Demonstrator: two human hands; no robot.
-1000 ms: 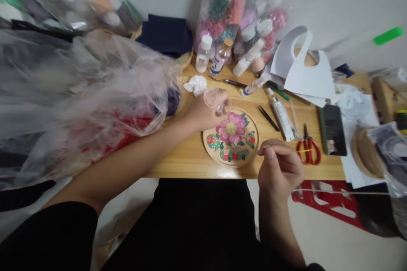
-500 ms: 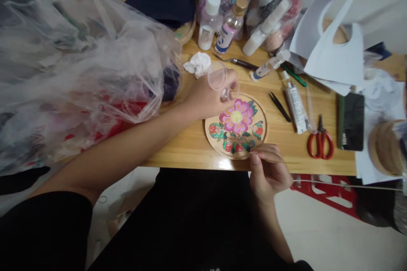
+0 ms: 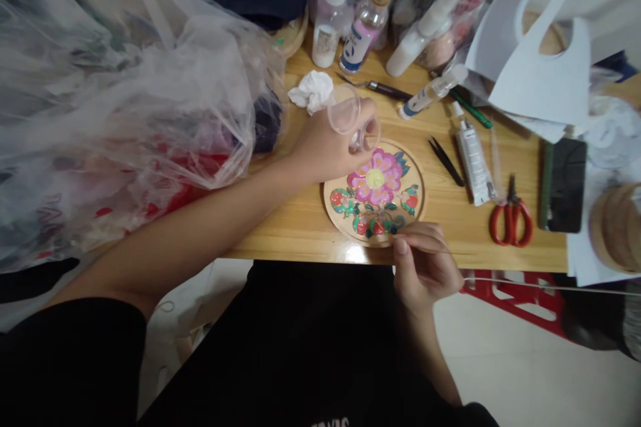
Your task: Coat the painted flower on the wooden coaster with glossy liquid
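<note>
My left hand (image 3: pixel 336 141) is closed around a small clear plastic cup (image 3: pixel 369 135), its round lid (image 3: pixel 344 110) standing open beside the fingers. Below that hand lies a round wooden plate (image 3: pixel 330 219), decorated with a glossy pink flower (image 3: pixel 374 177), green leaves and red fruit shapes. At the plate's lower right rim, my right hand (image 3: pixel 425 263) has thumb and fingers pinched together on a thin stick (image 3: pixel 461 253). The stick's tip is close to the painted fruit; whether it touches cannot be made out.
Right of the plate lie black tweezers (image 3: pixel 445 161), a white tube (image 3: pixel 473 163), red-handled scissors (image 3: pixel 511 219) and a phone (image 3: pixel 563 185). Bottles (image 3: pixel 358 40) stand behind, near a crumpled tissue (image 3: pixel 313 90). Clear plastic bags (image 3: pixel 150 93) crowd the left. The table's front edge (image 3: pixel 300 260) is close.
The view has shifted slightly, so the objects at the back and right sit a little differently. Both hands keep nearly the same pose over the plate.
</note>
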